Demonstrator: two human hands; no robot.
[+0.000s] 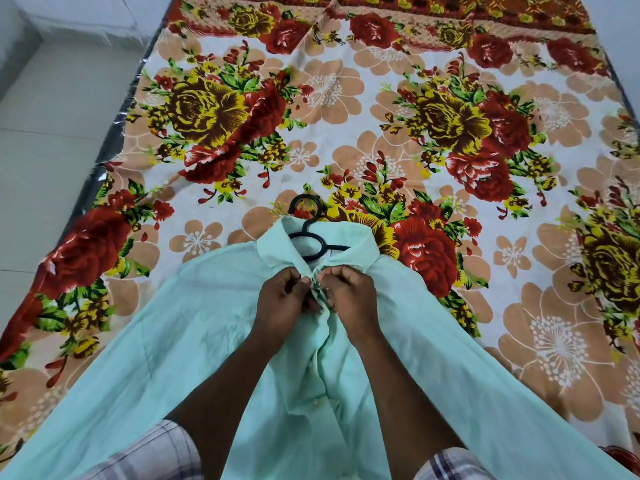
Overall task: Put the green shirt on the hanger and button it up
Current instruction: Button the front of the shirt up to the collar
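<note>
A pale mint-green shirt (pixel 180 327) lies spread face up on the flowered bed sheet, collar pointing away from me. A black plastic hanger (pixel 306 233) sits inside it; its hook and neck stick out above the collar, the arms are hidden under the cloth. My left hand (pixel 284 303) pinches the left edge of the front placket just below the collar. My right hand (pixel 349 296) pinches the right edge at the same spot, fingertips nearly touching the left ones. Lower buttons show along the placket between my forearms.
The flowered sheet (pixel 381 133) covers the whole bed. A dark mattress edge (pixel 114 133) runs down the left, with pale floor tiles (pixel 52 133) beyond it. Checked sleeves frame the bottom of the view.
</note>
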